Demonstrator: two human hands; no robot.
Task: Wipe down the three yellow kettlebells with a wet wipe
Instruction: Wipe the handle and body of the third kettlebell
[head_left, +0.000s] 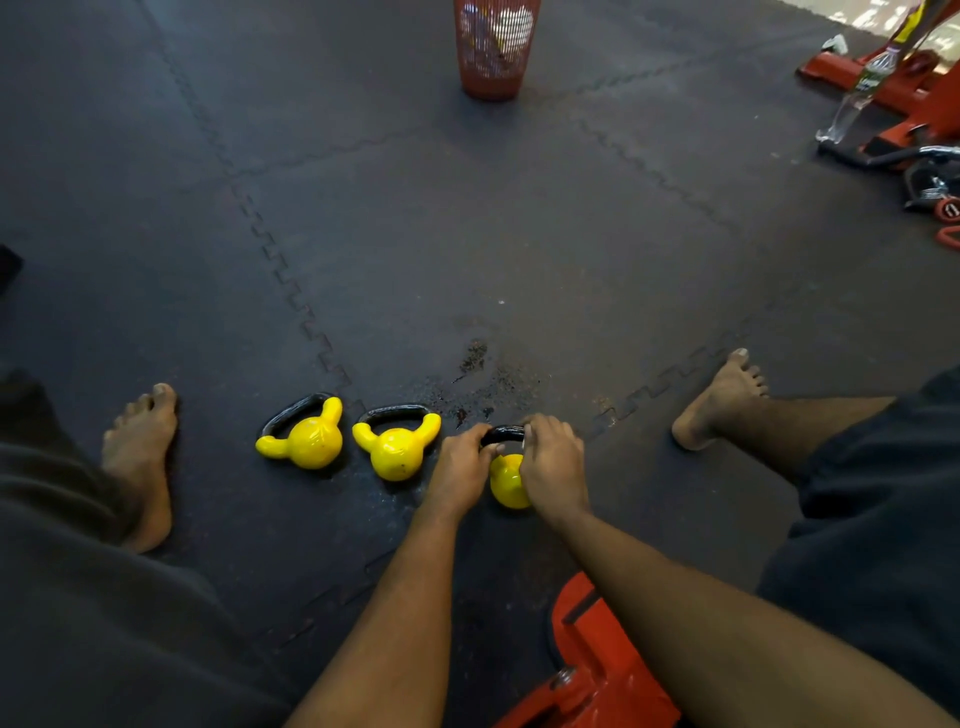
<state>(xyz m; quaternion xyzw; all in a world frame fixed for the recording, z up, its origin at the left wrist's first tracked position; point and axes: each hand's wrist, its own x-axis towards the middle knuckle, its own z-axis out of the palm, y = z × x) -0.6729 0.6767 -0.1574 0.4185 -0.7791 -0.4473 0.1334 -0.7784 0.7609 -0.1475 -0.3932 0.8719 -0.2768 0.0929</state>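
Observation:
Three yellow kettlebells with black handles lie in a row on the dark rubber floor. The left kettlebell (310, 441) and the middle kettlebell (396, 453) lie untouched. Both my hands are on the right kettlebell (508, 486). My left hand (460, 470) grips the left end of its black handle. My right hand (553, 467) covers the right side of the handle and body. A sliver of white shows at my right fingertips; I cannot tell whether it is the wipe.
My bare feet (139, 457) (719, 400) rest on the mat either side. A red mesh bin (493, 49) stands far ahead. Red equipment (597, 670) sits under my right arm. A plastic bottle (857, 93) and more red gear are at far right.

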